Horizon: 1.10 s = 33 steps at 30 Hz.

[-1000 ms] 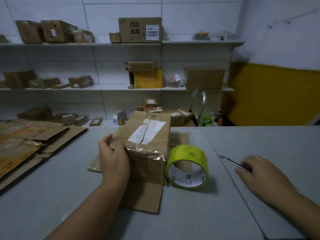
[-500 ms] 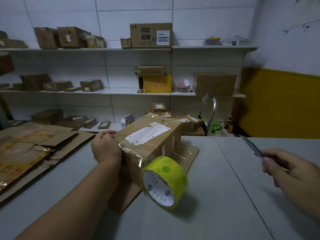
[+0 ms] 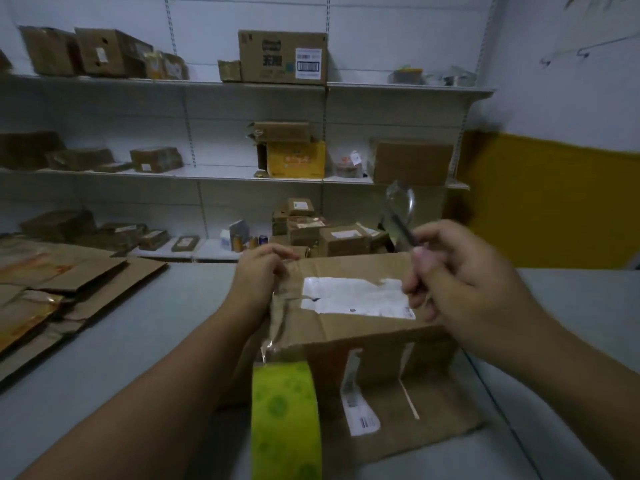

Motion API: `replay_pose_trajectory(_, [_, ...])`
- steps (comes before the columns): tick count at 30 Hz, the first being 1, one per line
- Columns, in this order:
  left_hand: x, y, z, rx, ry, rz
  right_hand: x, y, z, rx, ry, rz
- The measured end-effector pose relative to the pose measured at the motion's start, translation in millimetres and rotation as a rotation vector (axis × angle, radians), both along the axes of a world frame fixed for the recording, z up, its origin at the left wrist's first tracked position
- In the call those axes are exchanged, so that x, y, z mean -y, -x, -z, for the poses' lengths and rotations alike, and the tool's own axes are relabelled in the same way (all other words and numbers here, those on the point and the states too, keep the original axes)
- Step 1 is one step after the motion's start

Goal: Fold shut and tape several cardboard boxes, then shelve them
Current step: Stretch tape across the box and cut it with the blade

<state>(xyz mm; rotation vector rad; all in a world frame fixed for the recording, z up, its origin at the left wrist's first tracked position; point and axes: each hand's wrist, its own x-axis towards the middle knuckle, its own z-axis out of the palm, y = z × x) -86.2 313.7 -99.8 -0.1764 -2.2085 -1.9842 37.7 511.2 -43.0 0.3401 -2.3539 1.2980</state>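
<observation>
The brown cardboard box [image 3: 363,327] looks matt; the clear plastic tape strip [image 3: 277,327] under the left fingers [image 3: 277,252] gleams glossy; the white paper label [image 3: 353,297] beside the right fingers [image 3: 424,275] is smooth.

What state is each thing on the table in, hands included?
Brown cardboard box with white label: near flap lying open on the grey table.
Yellow-green tape roll: on edge, clear strip running up to the box.
Left hand: grips the box's far left corner.
Right hand: holds a thin dark blade above the box.
Flattened cardboard sheets: lying flat.

On bench [image 3: 138,341]: box [image 3: 363,327] centre, tape roll [image 3: 285,420] before it (near edge), flattened cardboard [image 3: 86,282] left; shelves [image 3: 221,173] behind bench.
</observation>
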Motion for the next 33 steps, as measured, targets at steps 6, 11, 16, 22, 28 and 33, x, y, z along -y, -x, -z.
replay_pose_trajectory(6, [21.3,-28.5,2.6,0.106,-0.067,-0.094,47.7,35.5,34.6,0.066,-0.469,0.123])
replay_pose_trajectory(11, [37.4,-123.7,29.1,0.093,-0.287,0.199,59.4,38.9,40.4,0.012,-0.730,0.193])
replay_pose_trajectory(16, [32.3,-172.8,45.3,0.010,0.078,0.367,59.3,48.2,44.6,-0.021,-0.724,0.217])
replay_pose_trajectory(22, [21.4,-177.8,43.6,-0.081,0.069,0.124,63.6,48.5,45.4,-0.025,-0.811,0.294])
replay_pose_trajectory(28, [34.6,-191.6,31.2,0.055,0.091,0.247,65.3,46.5,44.0,-0.007,-0.829,0.309])
replay_pose_trajectory(33, [44.4,-193.8,36.4,0.114,-0.001,0.373,66.6,41.6,43.2,-0.024,-0.793,0.316])
